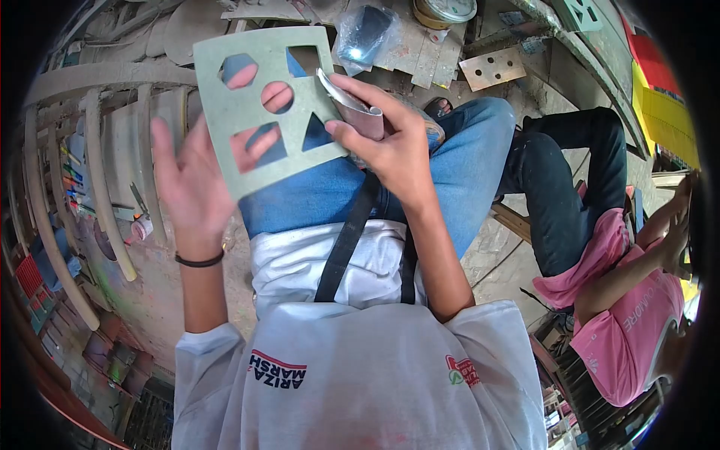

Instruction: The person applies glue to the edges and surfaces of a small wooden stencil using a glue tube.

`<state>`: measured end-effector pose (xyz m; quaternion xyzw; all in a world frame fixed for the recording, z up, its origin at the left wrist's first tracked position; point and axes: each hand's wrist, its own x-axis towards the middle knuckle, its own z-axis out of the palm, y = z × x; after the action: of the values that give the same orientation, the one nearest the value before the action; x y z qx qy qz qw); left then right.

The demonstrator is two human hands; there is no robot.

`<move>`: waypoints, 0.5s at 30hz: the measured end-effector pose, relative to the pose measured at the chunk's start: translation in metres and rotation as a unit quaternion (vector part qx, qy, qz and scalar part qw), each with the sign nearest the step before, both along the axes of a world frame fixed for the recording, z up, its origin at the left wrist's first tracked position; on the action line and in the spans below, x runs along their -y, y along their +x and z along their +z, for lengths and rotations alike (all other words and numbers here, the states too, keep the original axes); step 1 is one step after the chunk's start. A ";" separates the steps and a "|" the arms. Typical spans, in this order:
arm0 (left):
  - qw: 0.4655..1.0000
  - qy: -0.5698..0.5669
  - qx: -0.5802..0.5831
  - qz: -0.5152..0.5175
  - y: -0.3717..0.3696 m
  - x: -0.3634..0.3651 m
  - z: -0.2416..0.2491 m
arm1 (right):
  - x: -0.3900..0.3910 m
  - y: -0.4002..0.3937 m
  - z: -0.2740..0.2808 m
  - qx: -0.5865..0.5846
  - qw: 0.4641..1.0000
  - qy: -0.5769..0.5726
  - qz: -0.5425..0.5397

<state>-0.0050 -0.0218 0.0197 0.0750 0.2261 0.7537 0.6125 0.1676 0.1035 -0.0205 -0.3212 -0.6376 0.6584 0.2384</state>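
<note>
A pale green board with shaped cutouts is tilted above my lap, its holes including a circle, a triangle and a square. Behind it lies my left hand, palm up and slightly blurred. Its fingers show through the cutouts and support the board from below, while the thumb sticks out at the left, apart from the board. My right hand pinches a folded piece of sandpaper between thumb and fingers. The sandpaper's edge is right at the board's right side, by the square and triangular holes.
A person in a pink shirt sits close on my right. Ahead are a plastic-wrapped dark item, a round tub and a board with round holes. Curved wooden slats stand on my left.
</note>
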 end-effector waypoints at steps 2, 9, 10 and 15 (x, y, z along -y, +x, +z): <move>0.995 -0.039 -0.081 0.030 0.018 -0.006 0.002 | 0.004 -0.003 -0.004 -0.016 1.000 0.007 0.005; 0.979 -0.136 -0.137 0.069 0.017 -0.014 0.004 | 0.013 -0.006 -0.006 0.003 0.999 0.014 0.044; 0.981 -0.141 -0.120 0.065 0.015 -0.014 0.005 | 0.012 -0.005 -0.008 0.002 0.999 0.014 0.045; 0.970 -0.174 -0.166 0.037 0.005 -0.017 0.007 | 0.012 0.003 0.003 0.047 0.982 0.161 0.081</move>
<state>-0.0002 -0.0051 0.0262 0.0824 0.4552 0.7020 0.5415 0.1705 0.0919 -0.0175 -0.2564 -0.7700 0.5480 0.2026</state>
